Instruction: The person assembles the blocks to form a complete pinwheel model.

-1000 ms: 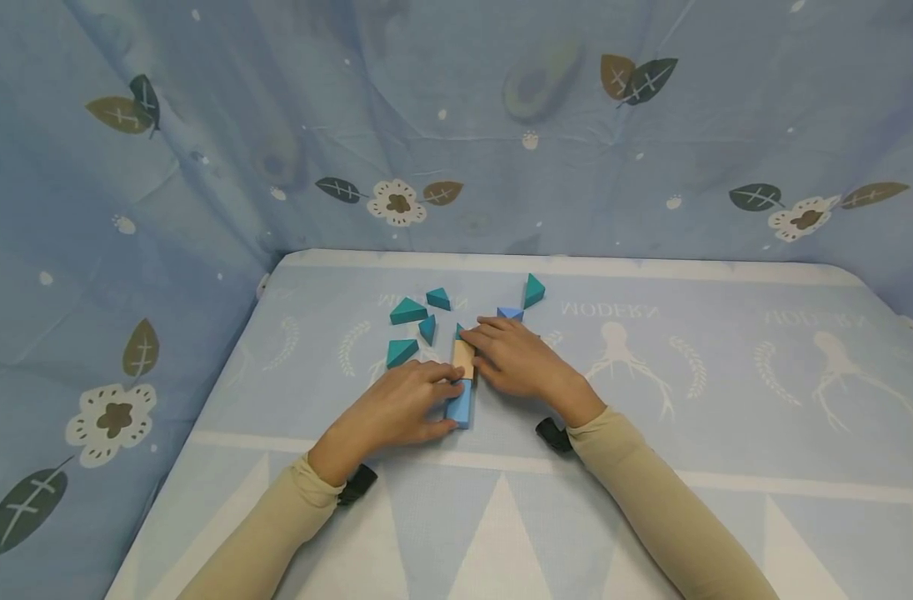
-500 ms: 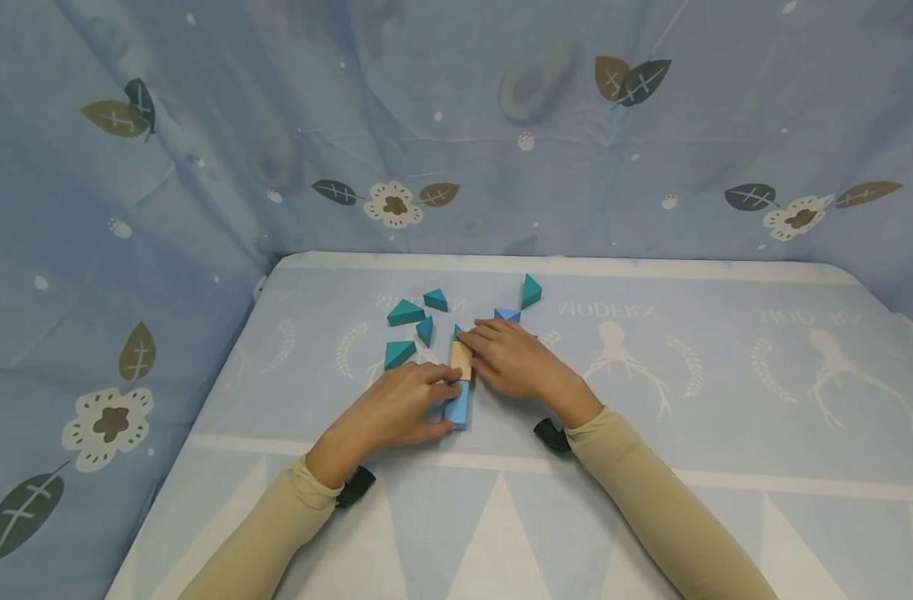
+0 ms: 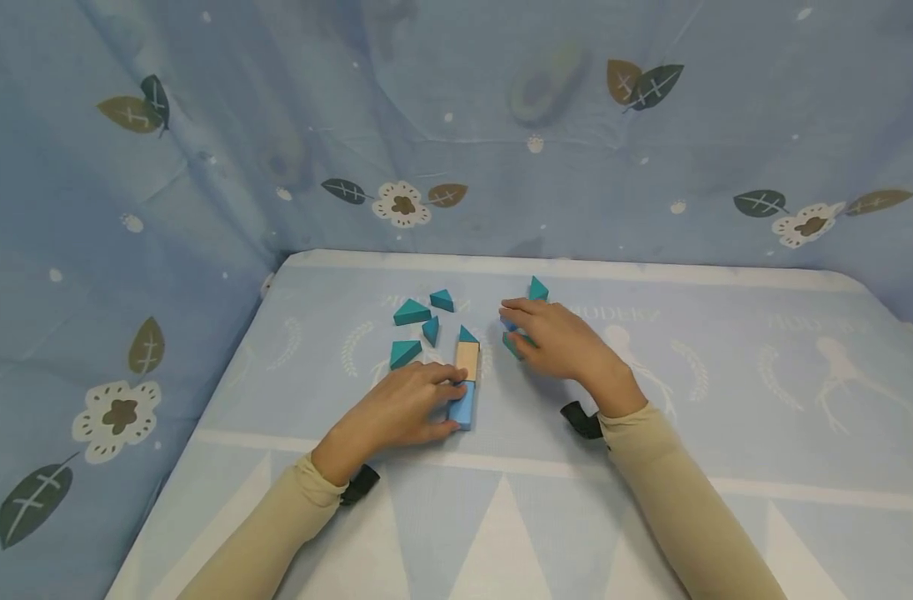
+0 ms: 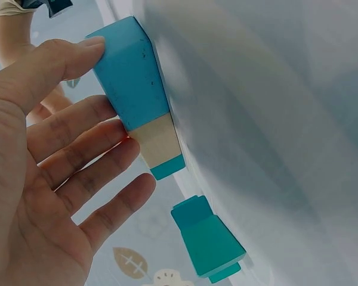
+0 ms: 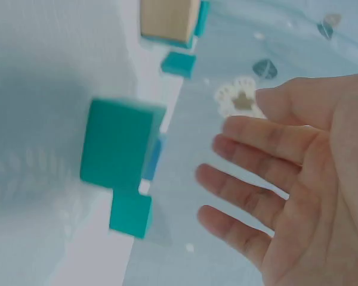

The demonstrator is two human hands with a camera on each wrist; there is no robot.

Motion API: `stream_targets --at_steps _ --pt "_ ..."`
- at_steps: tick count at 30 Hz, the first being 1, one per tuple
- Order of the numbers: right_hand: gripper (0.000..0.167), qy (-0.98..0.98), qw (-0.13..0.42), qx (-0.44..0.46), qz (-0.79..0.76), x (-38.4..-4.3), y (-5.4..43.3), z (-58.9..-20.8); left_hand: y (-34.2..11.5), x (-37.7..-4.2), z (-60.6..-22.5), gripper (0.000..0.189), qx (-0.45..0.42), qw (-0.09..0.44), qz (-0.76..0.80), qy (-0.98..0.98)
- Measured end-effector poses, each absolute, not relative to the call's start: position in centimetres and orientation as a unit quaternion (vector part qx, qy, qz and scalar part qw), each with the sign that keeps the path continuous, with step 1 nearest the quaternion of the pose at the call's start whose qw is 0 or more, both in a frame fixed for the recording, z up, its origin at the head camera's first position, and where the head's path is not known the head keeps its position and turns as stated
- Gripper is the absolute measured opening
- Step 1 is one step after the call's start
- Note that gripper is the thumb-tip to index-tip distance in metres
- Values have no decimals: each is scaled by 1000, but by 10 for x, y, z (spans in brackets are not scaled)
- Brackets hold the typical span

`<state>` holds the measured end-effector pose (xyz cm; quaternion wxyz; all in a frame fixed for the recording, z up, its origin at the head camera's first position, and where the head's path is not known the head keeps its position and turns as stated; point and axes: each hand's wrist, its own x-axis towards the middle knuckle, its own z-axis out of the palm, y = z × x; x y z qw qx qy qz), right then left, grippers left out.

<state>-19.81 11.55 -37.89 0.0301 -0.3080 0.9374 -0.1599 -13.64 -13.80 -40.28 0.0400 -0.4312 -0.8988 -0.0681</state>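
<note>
A light blue block (image 3: 464, 410), a beige wooden block (image 3: 467, 360) and a teal triangular block (image 3: 467, 335) lie end to end in a row on the table. My left hand (image 3: 398, 407) holds the light blue block from the left, thumb at its near end and fingertips along its side by the beige joint. Over the blocks on the right hovers my right hand (image 3: 565, 343), fingers extended and nothing in its grasp. Below its fingertips are a teal block (image 3: 512, 345) and a mostly covered blue triangular block (image 3: 507, 323); the right wrist view shows the teal block (image 5: 116, 143) apart from the fingers.
Several teal triangular blocks (image 3: 411, 313) lie loose left of the row. Another teal block (image 3: 538, 289) stands behind my right hand. A patterned curtain (image 3: 471, 125) hangs along the back edge of the pale blue table cover (image 3: 726, 350).
My right hand has left the beige block and moved right, over the teal and blue blocks, uncovering the row's far end. The left hand stays at the light blue block.
</note>
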Motion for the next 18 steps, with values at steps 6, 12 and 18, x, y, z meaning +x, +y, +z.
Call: stream_targets --at_steps 6,12,18 --pt "41 945 57 -288 -146 -200 123 -379 -138 -136 -403 49 -432 40 -62 -899" --pt "40 949 81 -278 -127 -201 122 -385 -138 -137 -405 49 -432 40 -59 -899" --pt "41 951 89 -273 -112 -202 122 -388 -137 -136 -404 49 -429 35 -59 -901"
